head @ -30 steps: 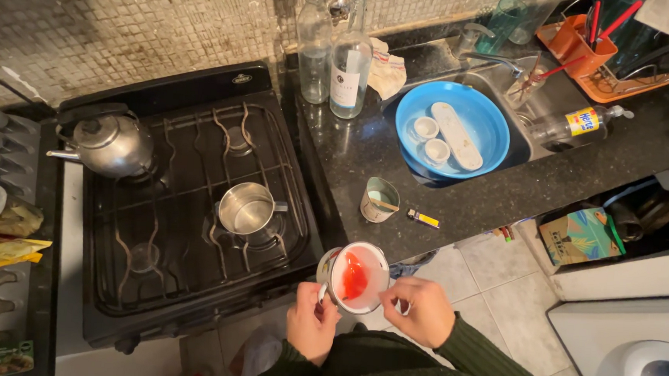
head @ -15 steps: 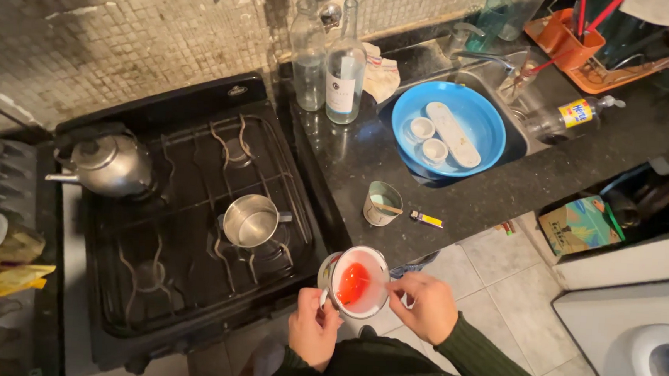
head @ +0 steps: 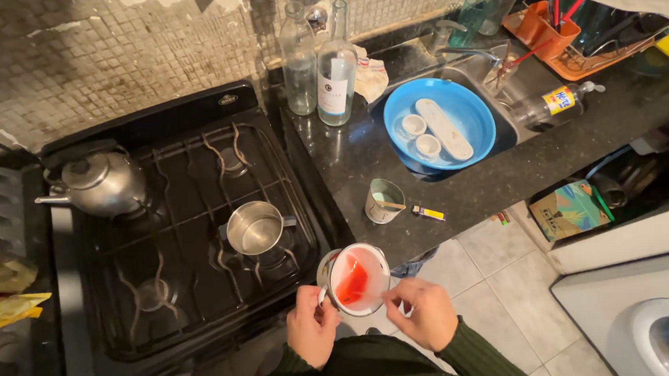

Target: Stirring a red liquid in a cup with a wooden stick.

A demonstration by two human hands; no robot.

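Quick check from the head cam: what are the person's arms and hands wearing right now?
Both hands, the left hand and the right hand, are bare: no gloves, and no rings or watch that I can make out. The right arm has a dark green ribbed knit sleeve with a cuff ending at the wrist; the left has a matching one.

Cup (head: 355,278) w/ red contents tipped more upright; right hand (head: 422,312) shifted along rim.
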